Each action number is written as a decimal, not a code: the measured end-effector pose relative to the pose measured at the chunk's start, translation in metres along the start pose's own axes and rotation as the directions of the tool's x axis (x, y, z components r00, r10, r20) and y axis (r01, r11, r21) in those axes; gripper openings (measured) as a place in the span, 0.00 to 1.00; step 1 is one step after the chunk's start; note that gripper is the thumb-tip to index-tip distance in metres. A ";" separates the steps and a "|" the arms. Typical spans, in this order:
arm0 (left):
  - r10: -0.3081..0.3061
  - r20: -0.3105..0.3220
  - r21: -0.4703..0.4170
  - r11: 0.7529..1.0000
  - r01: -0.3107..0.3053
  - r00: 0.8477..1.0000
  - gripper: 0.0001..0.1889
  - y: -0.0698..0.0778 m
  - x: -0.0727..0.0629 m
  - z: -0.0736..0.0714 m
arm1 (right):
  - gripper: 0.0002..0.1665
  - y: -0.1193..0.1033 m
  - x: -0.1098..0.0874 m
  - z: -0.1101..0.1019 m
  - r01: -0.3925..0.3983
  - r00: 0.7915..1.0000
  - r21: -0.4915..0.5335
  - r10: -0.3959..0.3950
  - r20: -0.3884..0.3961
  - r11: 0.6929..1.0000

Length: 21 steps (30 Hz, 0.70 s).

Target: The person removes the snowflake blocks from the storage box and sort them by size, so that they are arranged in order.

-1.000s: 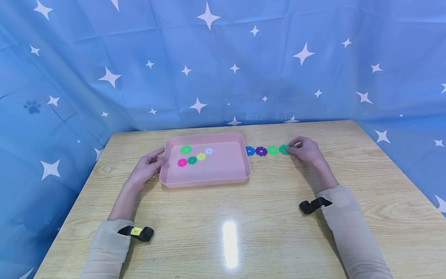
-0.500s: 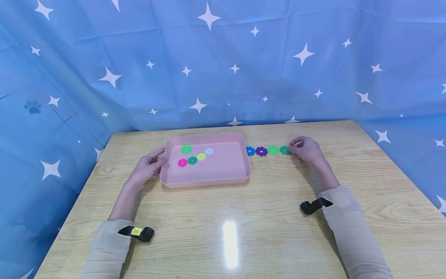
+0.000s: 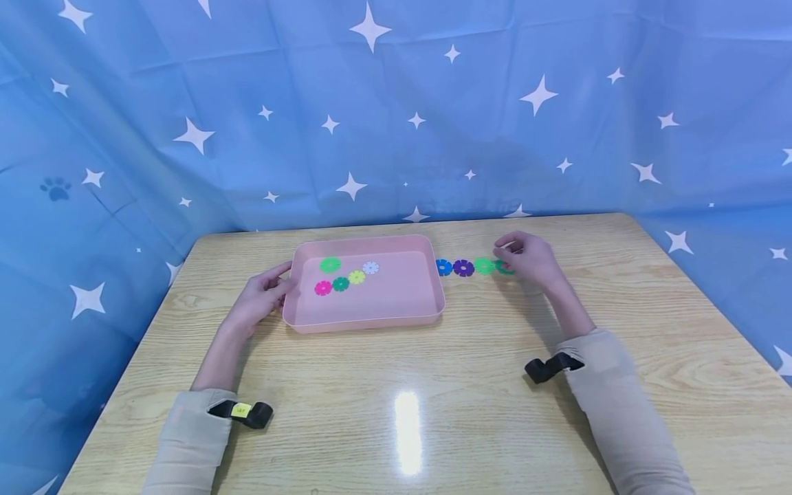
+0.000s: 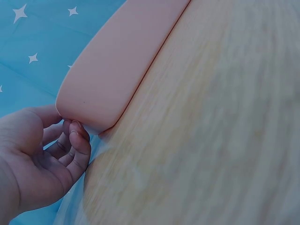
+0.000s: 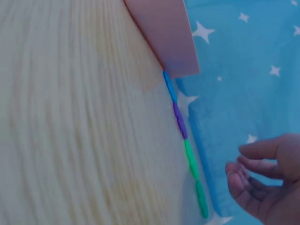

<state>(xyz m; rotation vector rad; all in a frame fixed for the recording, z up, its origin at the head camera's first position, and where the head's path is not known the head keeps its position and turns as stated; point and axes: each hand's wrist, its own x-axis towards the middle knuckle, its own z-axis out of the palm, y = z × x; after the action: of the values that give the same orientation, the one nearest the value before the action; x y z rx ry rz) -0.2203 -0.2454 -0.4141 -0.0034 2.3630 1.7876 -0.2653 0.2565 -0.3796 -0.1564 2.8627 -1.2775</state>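
Note:
A pink tray (image 3: pixel 396 295) holds several flower-shaped plastic discs: a light green disc (image 3: pixel 331 265), a pink disc (image 3: pixel 323 288), a dark green disc (image 3: pixel 341 284), a yellow disc (image 3: pixel 356 277) and a white disc (image 3: pixel 370 268). My left hand (image 3: pixel 262 297) grips the tray's left wall; thumb and fingers meet its end in the left wrist view. Right of the tray lies a row: blue disc (image 3: pixel 443 267), purple disc (image 3: pixel 463 268), bright green disc (image 5: pixel 191 159), dark green disc (image 5: pixel 201 199). Holding nothing, my right hand (image 3: pixel 529 260) hovers above the row's right end, fingers loosely bent.
The wooden table (image 3: pixel 334 399) carries everything and reflects a bright light patch. Behind it hangs a blue curtain (image 3: pixel 396 137) with white stars. A black wrist strap (image 3: pixel 553 368) sits on the right sleeve, another black strap (image 3: pixel 244 413) on the left.
My right hand has let go of the dark green disc at the row's end, lifted, and shifted left over it. The left hand, tray and discs stay in place.

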 end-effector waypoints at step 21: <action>0.004 0.004 -0.032 0.999 -0.004 1.000 0.31 -0.001 0.001 -0.001 | 0.18 -0.055 0.004 0.046 0.205 0.977 0.062 -0.208 0.040 0.977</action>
<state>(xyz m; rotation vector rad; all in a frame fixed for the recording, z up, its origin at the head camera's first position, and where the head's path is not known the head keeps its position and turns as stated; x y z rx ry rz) -0.2211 -0.2470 -0.4148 0.0006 2.3336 1.8253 -0.2627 0.1852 -0.3696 -0.4884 2.8278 -1.3655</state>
